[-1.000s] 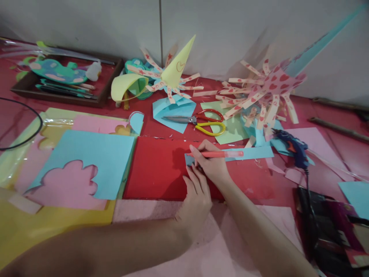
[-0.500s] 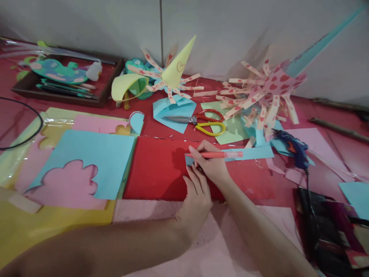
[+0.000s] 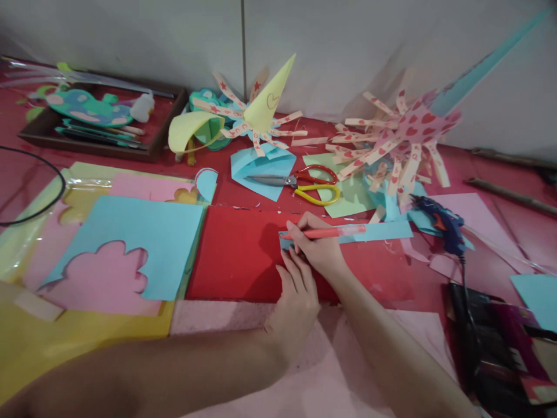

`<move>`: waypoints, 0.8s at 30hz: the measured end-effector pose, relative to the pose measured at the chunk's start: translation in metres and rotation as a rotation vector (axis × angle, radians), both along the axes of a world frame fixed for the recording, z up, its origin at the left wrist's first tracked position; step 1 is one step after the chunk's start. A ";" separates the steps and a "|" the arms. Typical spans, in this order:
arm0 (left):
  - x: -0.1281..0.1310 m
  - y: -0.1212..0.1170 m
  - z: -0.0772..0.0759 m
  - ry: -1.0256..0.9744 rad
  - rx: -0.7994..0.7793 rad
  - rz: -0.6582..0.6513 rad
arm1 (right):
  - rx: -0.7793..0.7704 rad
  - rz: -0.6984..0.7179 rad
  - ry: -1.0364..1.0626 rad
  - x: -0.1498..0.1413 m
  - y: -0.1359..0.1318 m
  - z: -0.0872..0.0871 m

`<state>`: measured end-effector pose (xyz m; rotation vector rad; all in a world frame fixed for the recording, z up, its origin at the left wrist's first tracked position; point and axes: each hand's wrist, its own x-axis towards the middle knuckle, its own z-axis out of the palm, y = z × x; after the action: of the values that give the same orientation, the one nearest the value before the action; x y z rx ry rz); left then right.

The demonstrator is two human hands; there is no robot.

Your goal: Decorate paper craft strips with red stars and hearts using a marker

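Note:
Pinched in my right hand (image 3: 319,247) is a red pen (image 3: 335,232), its tip touching the left end of a narrow blue paper strip (image 3: 387,231). A small dark mark shows at that end, beside the tip. My left hand (image 3: 298,290) lies with fingers stretched out, fingertips pressing the strip's lower edge just below the pen. Under the strip is a red board (image 3: 239,255). Beyond the board, scissors (image 3: 289,181) with one red and one yellow handle lie partly on a blue paper piece (image 3: 263,165).
Paper sheets, with a blue cut-out sheet (image 3: 156,223) on top, cover the left. A brown tray (image 3: 152,151) holds pens behind them. Paper cone figures (image 3: 265,107) stand at the back. A dark glue gun (image 3: 444,223) with its cord and a black bag (image 3: 467,331) are at right.
The pen's tip has shifted very slightly on the strip's end, where a small dark mark now shows more plainly. My left hand stays in place.

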<state>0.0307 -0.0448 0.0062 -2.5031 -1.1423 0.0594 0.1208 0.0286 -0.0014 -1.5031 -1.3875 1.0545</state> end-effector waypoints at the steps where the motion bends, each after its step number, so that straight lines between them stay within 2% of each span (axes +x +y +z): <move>1: 0.000 0.000 0.000 0.008 0.000 -0.001 | 0.001 0.000 0.001 0.000 0.000 0.000; 17: 0.001 0.000 -0.001 0.063 0.036 0.002 | 0.083 -0.036 -0.069 -0.001 0.001 0.001; 22: 0.000 0.001 0.000 0.070 0.036 0.004 | 0.073 -0.125 -0.009 0.001 0.001 0.002; 24: 0.000 0.001 0.001 0.081 0.039 0.001 | 0.068 -0.115 0.001 0.001 0.001 0.002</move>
<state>0.0306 -0.0441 0.0076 -2.4423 -1.1020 0.1367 0.1218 0.0297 0.0007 -1.5136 -1.3065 0.9283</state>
